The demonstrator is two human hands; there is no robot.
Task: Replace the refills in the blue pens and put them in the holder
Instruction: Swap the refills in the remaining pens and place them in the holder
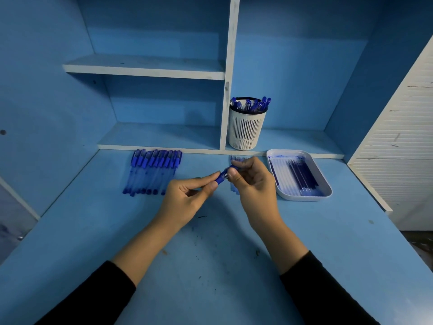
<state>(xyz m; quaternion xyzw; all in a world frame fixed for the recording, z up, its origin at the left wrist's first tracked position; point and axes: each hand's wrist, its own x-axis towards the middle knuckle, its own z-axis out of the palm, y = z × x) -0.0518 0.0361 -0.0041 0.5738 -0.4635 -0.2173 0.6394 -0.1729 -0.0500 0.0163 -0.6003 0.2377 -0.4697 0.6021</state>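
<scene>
Between both hands, above the desk's middle, is one blue pen [222,177]. My left hand [187,198] pinches its near end with thumb and fingers, and my right hand [251,181] grips its far end. A row of several blue capped pens [152,171] lies on the desk at the left. The white slotted holder [247,132] stands on the low shelf behind, with several blue pens in it. A white tray [302,195] of refills lies at the right. More pale pieces [235,158] lie on the desk behind my right hand, mostly hidden.
The blue desk [210,266] runs back to a low white-edged shelf ledge [164,148]. A vertical white divider [228,78] stands just left of the holder. A white slatted panel [398,137] borders the desk on the right.
</scene>
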